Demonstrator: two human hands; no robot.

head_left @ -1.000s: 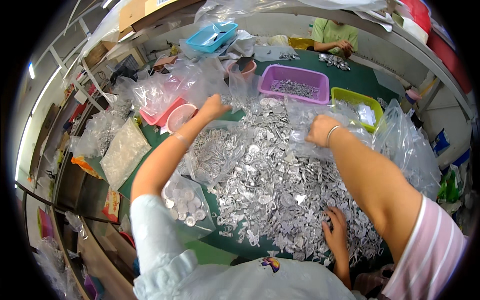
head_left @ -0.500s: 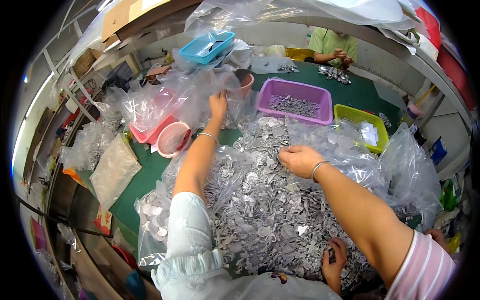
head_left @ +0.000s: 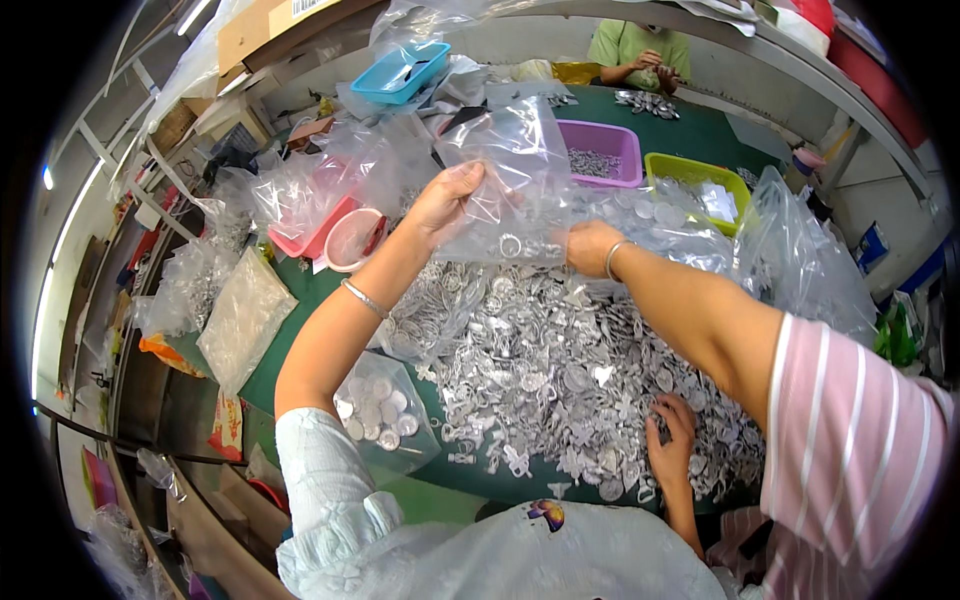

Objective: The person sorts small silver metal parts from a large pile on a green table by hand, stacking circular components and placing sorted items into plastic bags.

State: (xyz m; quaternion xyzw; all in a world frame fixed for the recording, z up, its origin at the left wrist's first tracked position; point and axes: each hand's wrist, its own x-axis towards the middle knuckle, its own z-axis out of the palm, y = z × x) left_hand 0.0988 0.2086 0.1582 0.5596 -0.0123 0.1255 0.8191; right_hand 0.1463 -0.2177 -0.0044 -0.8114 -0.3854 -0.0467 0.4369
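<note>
Green felt covers the desk (head_left: 300, 330) under my view, and most of it is buried in a heap of small silver metal pieces (head_left: 560, 370). Above that heap I hold a clear plastic bag (head_left: 510, 190) up in the air, between both hands, with a few silvery pieces sagging at its lower edge. My left hand (head_left: 447, 200) has its fingers closed on the bag's left edge, and my right hand (head_left: 592, 246) pinches the lower right corner, so both hands are gripping the same bag. To handle it well, I judge that both grips should stay firm and level, since thin film slips easily and a tilted corner could spill the pieces back into the heap. Just below, a smaller hand (head_left: 672, 440) of another person rests in the heap near my right arm. Left of the heap lies a small bag of round discs (head_left: 385, 410), and further left a flat bag of pale material (head_left: 240, 315). Beyond the held bag stand a purple tray (head_left: 620, 145), a yellow-green tray (head_left: 690, 172), a pink tray (head_left: 305, 235) and a blue tray (head_left: 400, 72). At the far end a person in a green shirt (head_left: 640, 45) works over more pieces.
</note>
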